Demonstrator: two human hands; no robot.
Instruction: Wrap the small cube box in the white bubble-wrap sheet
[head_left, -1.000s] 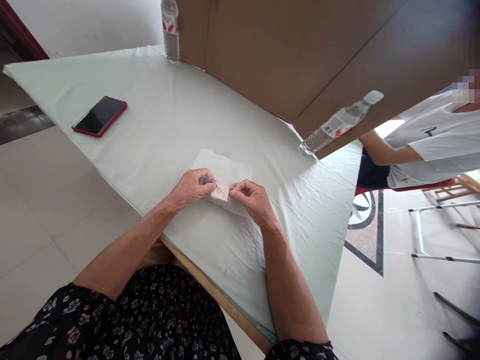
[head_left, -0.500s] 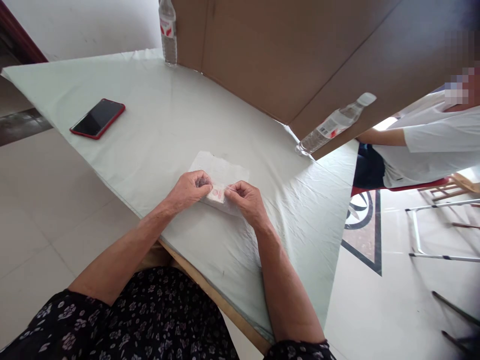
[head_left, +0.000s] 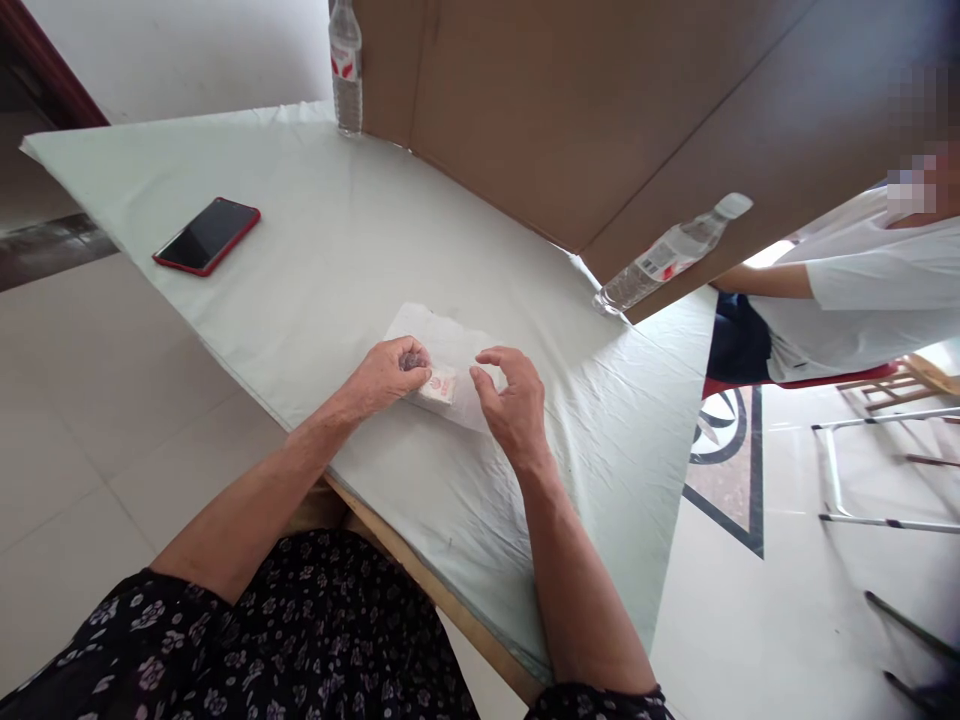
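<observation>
A thin, whitish, see-through sheet (head_left: 450, 335) lies spread on the cloth in front of me. On its near part rests a small white block with red print (head_left: 441, 387), flat and box-like; its exact kind I cannot make out. My left hand (head_left: 394, 375) is closed, thumb and fingers pinching the block's left end, perhaps with some of the sheet. Something crinkled and clear shows inside the curl of those fingers. Just right of the block, my right hand (head_left: 514, 400) is open, thumb and forefinger apart with nothing between them.
A phone in a red case (head_left: 208, 236) lies at the table's left. Brown cardboard panels (head_left: 525, 110) stand along the far side, with one upright bottle (head_left: 346, 75) and one leaning bottle (head_left: 667, 262) against them. Beyond sits a person in a white shirt (head_left: 877, 280).
My right hand has let go of the block's right end and drawn back to the right, its fingers parting. The left hand keeps its pinch. The view has shifted slightly.
</observation>
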